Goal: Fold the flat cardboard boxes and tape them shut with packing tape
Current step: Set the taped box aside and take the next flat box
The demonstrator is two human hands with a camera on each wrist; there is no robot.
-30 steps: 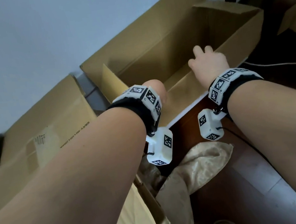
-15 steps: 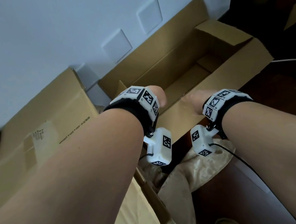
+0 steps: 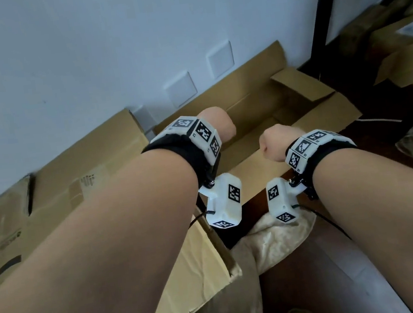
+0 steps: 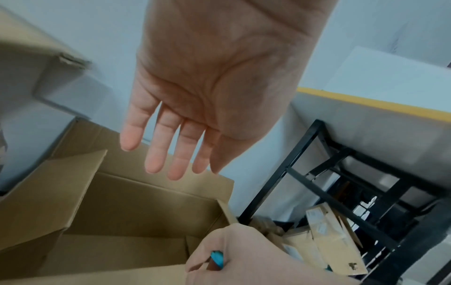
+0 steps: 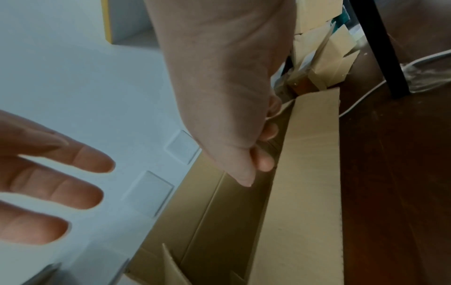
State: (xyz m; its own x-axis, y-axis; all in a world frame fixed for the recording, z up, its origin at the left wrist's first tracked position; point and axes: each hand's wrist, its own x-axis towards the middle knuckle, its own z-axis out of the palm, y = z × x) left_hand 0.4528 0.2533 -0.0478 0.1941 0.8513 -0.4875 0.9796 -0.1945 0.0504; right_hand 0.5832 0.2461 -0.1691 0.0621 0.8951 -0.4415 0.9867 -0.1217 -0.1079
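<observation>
Hovering L hand fingers straight | R hand curled, maybe empty | over box rim

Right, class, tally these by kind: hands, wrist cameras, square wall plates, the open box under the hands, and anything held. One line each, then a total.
hands: 2, left hand and right hand
wrist cameras: 2
wall plates: 2
box: 1
blue item in the right hand: 1
Total: 8

Open brown cardboard box, seemingly untaped
</observation>
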